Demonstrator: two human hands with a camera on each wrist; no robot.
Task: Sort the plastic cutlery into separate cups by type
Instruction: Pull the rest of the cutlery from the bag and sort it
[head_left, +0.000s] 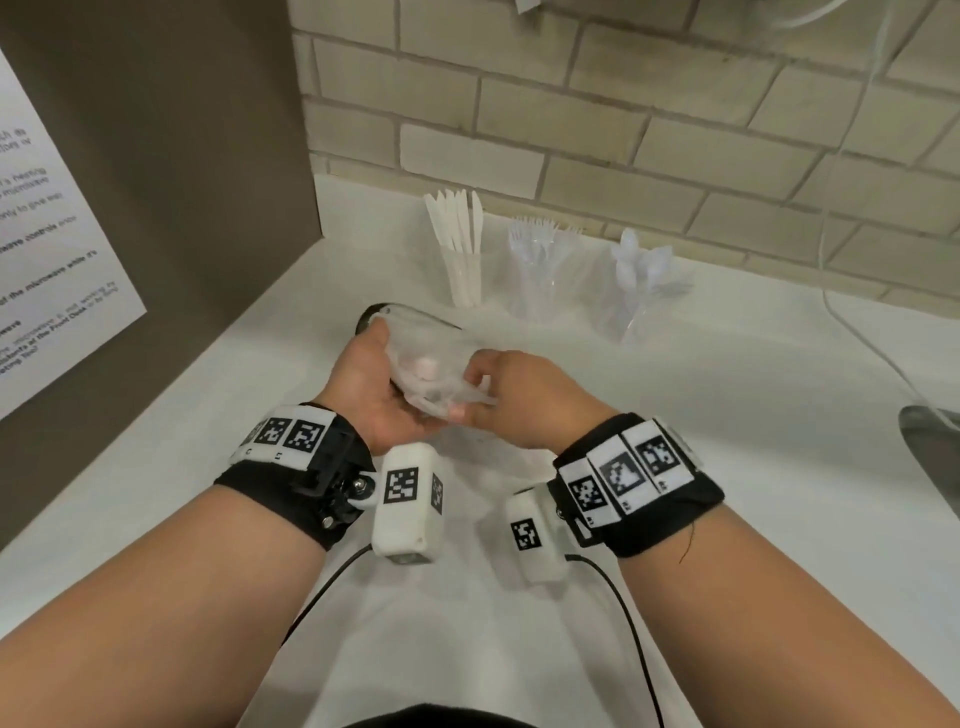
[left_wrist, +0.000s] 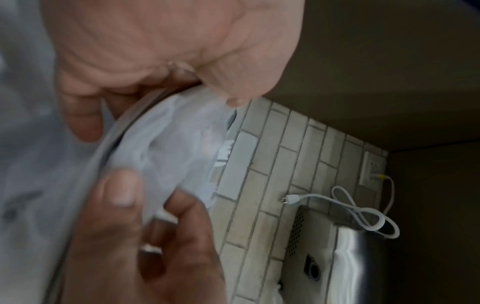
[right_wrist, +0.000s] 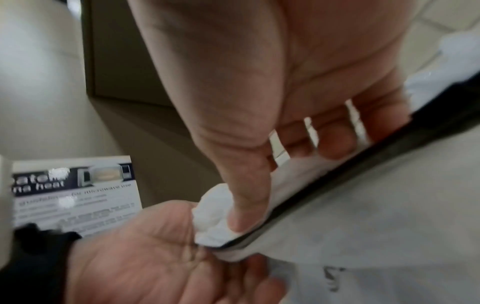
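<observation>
My left hand (head_left: 374, 374) grips a clear plastic container (head_left: 426, 343) with a dark rim, tipped on its side above the white counter (head_left: 727, 415). Clear plastic cutlery (head_left: 441, 400) pokes out of its near end, and my right hand (head_left: 493, 395) pinches those pieces with curled fingers. Which type they are is too blurred to tell. At the back stand three clear cups: white knives (head_left: 460, 234), clear forks (head_left: 540, 249) and clear spoons (head_left: 639, 265). In the right wrist view my thumb (right_wrist: 246, 195) presses something white against the container's dark rim (right_wrist: 337, 185).
A brown cabinet panel with a printed notice (head_left: 52, 260) closes off the left side. A brick-tile wall (head_left: 623, 130) runs behind the cups. A white cord (head_left: 857, 322) trails down to a metal appliance (head_left: 935, 457) at the right edge.
</observation>
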